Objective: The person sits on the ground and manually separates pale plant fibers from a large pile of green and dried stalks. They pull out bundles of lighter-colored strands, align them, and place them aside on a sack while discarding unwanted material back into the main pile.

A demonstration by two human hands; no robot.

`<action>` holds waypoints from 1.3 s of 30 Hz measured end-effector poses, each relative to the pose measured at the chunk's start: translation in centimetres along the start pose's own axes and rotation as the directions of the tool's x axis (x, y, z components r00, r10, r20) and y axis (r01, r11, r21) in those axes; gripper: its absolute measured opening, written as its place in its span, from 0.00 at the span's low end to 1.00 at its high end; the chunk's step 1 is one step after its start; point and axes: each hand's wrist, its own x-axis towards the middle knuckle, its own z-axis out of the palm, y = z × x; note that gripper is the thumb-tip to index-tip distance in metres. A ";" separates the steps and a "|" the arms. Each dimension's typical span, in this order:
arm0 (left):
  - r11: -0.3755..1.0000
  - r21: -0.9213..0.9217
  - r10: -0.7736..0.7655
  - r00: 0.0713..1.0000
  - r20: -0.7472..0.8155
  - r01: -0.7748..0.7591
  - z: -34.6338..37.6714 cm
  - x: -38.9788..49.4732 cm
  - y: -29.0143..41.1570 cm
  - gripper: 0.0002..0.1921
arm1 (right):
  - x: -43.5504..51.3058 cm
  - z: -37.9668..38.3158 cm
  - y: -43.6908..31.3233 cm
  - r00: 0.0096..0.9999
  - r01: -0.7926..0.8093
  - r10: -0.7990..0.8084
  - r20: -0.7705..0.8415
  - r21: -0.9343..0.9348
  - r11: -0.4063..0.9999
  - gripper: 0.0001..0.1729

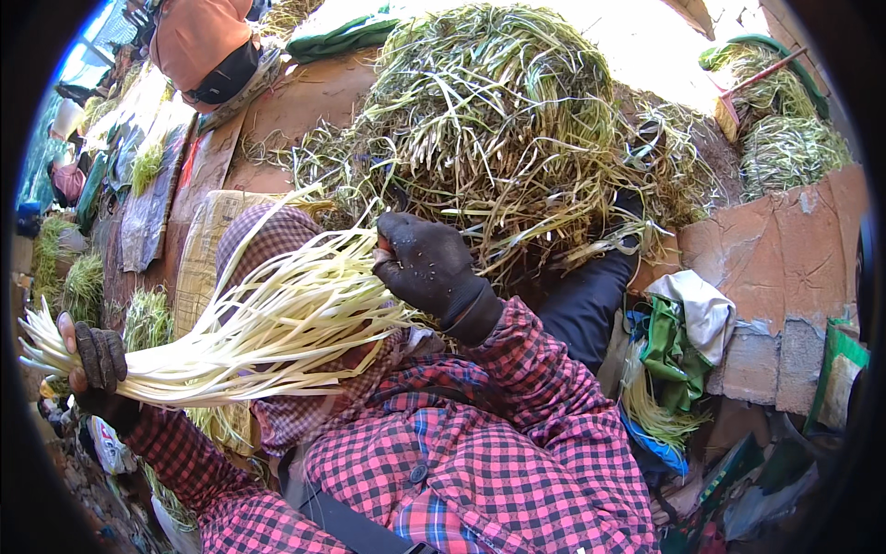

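My left hand, in a dark glove with bare fingertips, is closed around the thick end of a bunch of long pale stalks that look like blanched chives. White stalk ends stick out past this fist at the far left. The thin leaves fan out to the right, across my checked head cloth and chest. My right hand, in a similar dark glove, is curled at the leaf ends, thumb against the forefinger. Several leaves run up to its fingers; how many it grips is hidden. Beyond it rises a large heap of tangled stalks.
Brown cardboard lies at the right, near a green-and-white cloth or sack and pale loose stalks. Bundled stalks stand at the upper right. A person in orange is at the upper left. Grassy bundles line the left.
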 end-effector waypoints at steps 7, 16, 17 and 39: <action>1.000 0.006 0.003 1.000 -0.025 -0.003 0.4 0.3 -0.3 0.17 | -0.4 -0.3 -1.7 0.995 0.040 -0.036 0.088 -0.048 0.998 0.15; 0.998 -0.033 -0.045 0.999 0.009 0.045 -0.4 0.0 -0.1 0.17 | -5.2 -1.9 -14.0 0.841 0.540 -0.537 0.058 -0.122 0.833 0.09; 0.998 -0.032 -0.057 0.998 0.016 0.057 -0.3 0.0 0.0 0.17 | -6.1 -2.5 -15.9 0.804 0.590 -0.591 0.071 0.036 0.807 0.09; 0.996 -0.054 -0.070 0.997 0.029 0.072 1.4 1.0 -1.0 0.16 | 1.1 -1.4 -5.5 0.948 0.319 -0.318 -0.023 0.102 0.942 0.11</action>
